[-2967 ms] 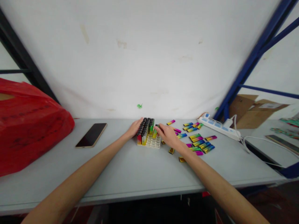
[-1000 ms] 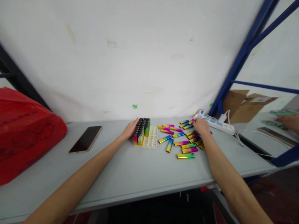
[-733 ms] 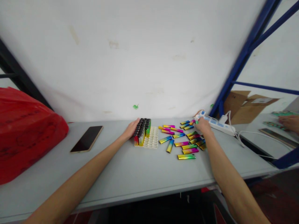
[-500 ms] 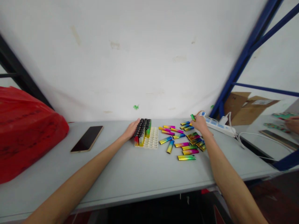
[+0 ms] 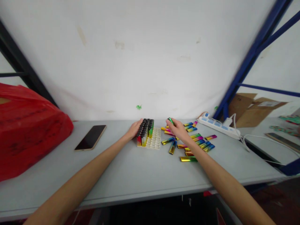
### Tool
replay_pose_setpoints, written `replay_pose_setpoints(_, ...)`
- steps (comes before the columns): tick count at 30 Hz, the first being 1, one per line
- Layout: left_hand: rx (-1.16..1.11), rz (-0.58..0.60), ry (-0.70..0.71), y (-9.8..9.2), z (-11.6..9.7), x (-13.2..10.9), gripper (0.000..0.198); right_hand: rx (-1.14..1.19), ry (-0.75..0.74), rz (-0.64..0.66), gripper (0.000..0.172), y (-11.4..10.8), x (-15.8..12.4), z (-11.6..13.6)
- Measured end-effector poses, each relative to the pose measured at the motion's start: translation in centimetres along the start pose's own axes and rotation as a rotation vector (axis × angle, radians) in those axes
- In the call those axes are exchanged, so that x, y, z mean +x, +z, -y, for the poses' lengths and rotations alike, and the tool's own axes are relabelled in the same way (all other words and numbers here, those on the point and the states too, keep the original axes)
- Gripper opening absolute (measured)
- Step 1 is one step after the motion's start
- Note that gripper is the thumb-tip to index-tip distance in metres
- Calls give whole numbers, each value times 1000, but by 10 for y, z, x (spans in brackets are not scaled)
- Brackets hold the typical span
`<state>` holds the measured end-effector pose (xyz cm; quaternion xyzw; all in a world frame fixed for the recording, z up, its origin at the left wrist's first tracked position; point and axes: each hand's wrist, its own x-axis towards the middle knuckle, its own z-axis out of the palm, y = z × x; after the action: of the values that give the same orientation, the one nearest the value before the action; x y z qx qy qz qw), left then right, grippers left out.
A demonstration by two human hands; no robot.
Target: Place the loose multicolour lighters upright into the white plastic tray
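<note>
A white tray (image 5: 154,142) with rows of holes stands on the table, its left part filled with upright slim cases (image 5: 145,128), lighter-like in shape, with black tops and shiny coloured sides. Against the tray's left side rests my left hand (image 5: 134,129), closed around its edge, fingers partly hidden behind the cases. My right hand (image 5: 178,128) is raised right of the tray, pinching a slim shiny green case (image 5: 171,121). Under and beside my right forearm lie several loose shiny cases (image 5: 172,147) in yellow, blue, pink and green; the arm covers some.
At the left are a red plastic bag (image 5: 35,134) and a phone (image 5: 91,137). A white power strip (image 5: 219,127) with cables lies at the right, near a blue frame post (image 5: 243,72) and an open cardboard box (image 5: 253,109). The wall (image 5: 150,62) closes off the back.
My right hand has moved left from the far side of the loose cases towards the tray, carrying the green case. My left hand stays at the tray. The view has shifted slightly.
</note>
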<state>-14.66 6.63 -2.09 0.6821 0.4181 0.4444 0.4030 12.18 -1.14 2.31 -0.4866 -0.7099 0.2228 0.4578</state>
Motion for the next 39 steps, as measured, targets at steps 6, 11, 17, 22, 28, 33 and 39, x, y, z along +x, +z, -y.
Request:
replay_pose_setpoints(6, 7, 1, 0, -1, -1, -1, 78, -153, 5, -20, 56, 21, -16, 18)
replay_pose_setpoints(11, 22, 5, 4, -1, -3, -2, 77, -202, 46, -61, 57, 26, -17, 17)
replay_pose_setpoints(17, 21, 1, -5, 0, -2, -2, 81, -183, 65, -85, 44, 30, -16, 10)
replay_pose_setpoints(22, 22, 1, 1, 0, 0, 0, 83, -175, 26, -65, 48, 29, -17, 14)
replay_pose_setpoints(28, 30, 6, 8, -1, -3, -1, 83, -207, -107, 49, 34, 22, -20, 24)
replay_pose_setpoints(33, 19, 0, 10, -1, -4, -2, 81, -398, -402, 104, 31, 19, -22, 29)
replay_pose_setpoints(39, 10, -3, 6, 0, -6, -3, 81, -325, -290, 94, 34, 23, -23, 33)
